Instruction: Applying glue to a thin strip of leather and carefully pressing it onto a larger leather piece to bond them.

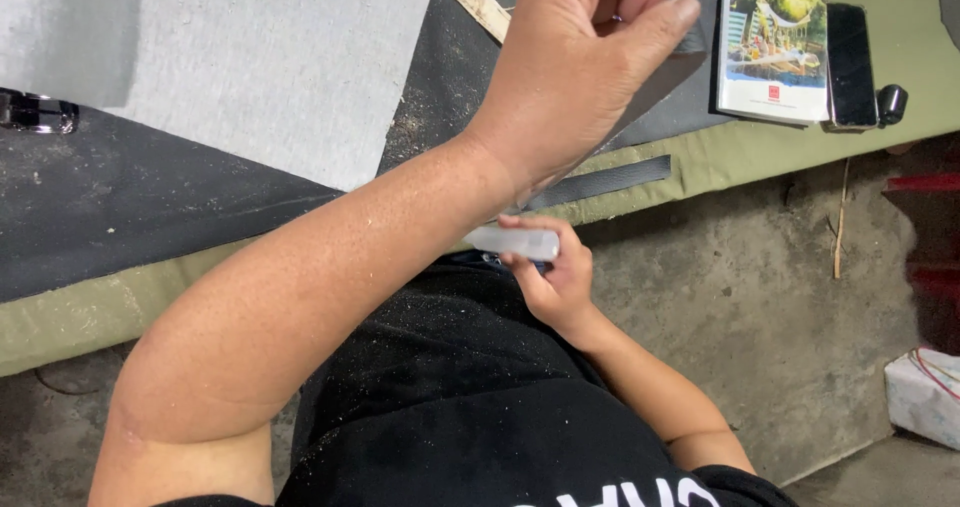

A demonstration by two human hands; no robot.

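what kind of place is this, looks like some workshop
Probably a small fabric or upholstery workshop: a padded green worktable carries a grey fabric sheet and black material, sprinkled with dust and scraps, above a bare concrete floor.

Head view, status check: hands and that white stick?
Right hand gripping small translucent white stick. Left hand raised, loosely curled over dark fabric sheet. Left forearm crosses in front.

Person seen from above, lower half of frame. Black short-sleeved T-shirt [470, 407], dusted all over with pale specks. White printed lettering on shirt at bottom edge, centre-right, cut off by frame. Both forearms bare, no sleeves past upper arm. Left hand [580, 67] top centre: thin ring on one finger, partly hidden. Right hand [555, 282] mid-frame: nothing worn.
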